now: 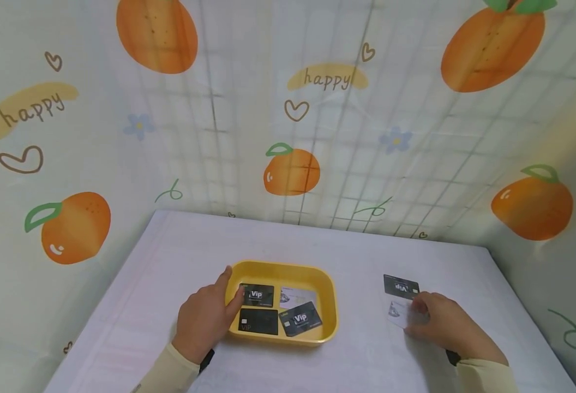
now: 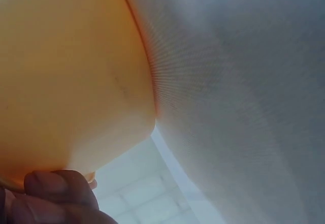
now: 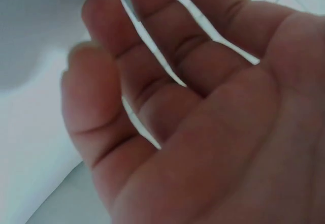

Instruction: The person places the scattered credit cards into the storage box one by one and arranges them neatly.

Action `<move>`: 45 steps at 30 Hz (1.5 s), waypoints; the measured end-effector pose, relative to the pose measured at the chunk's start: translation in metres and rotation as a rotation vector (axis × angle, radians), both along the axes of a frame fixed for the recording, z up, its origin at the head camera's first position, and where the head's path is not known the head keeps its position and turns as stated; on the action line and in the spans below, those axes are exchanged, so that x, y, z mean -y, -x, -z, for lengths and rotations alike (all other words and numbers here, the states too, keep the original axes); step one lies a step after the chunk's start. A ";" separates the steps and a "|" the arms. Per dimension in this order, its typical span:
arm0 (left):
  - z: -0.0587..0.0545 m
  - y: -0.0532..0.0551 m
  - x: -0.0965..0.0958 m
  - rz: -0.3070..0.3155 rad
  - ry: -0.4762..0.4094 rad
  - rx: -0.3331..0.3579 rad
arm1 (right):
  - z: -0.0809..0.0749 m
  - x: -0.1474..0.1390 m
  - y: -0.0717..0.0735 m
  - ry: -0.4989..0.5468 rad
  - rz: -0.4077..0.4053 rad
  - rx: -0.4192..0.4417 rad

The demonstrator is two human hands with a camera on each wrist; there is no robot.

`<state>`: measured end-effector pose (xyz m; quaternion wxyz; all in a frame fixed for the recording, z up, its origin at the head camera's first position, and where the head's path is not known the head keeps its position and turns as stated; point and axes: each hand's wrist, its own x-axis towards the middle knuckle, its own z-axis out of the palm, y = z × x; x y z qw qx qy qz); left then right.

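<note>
My left hand (image 1: 204,322) grips the left side of a yellow tray (image 1: 334,305), thumb over the rim; in the left wrist view, curled fingers (image 2: 61,198) lie against its outer wall. Inside the tray are a black Vip card (image 1: 263,295), a white card (image 1: 293,297), a plain black card (image 1: 261,322) and a tilted black Vip card (image 1: 300,319). At right, my right hand (image 1: 440,322) pinches a pale card (image 1: 397,313) by its right part, thumb at the near edge and fingertips at the far edge. Just beyond lies another black Vip card (image 1: 400,286), upside down in view.
A white cloth covers the table (image 1: 361,349). Behind it and along both sides hangs a pale curtain (image 1: 249,180) printed with oranges, hearts and the word happy. A gap of bare cloth separates the tray from the cards at right.
</note>
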<state>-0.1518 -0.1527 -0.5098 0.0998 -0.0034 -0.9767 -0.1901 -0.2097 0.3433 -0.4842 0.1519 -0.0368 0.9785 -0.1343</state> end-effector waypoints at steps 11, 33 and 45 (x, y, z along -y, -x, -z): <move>0.005 0.000 0.005 -0.013 0.011 -0.038 | -0.003 0.008 0.001 -0.010 -0.003 0.006; 0.002 0.004 0.005 -0.019 0.045 -0.168 | -0.066 0.103 -0.017 -0.011 -0.339 -0.536; 0.006 0.005 0.009 -0.018 0.059 -0.252 | -0.071 0.193 -0.003 -0.075 -0.602 -0.551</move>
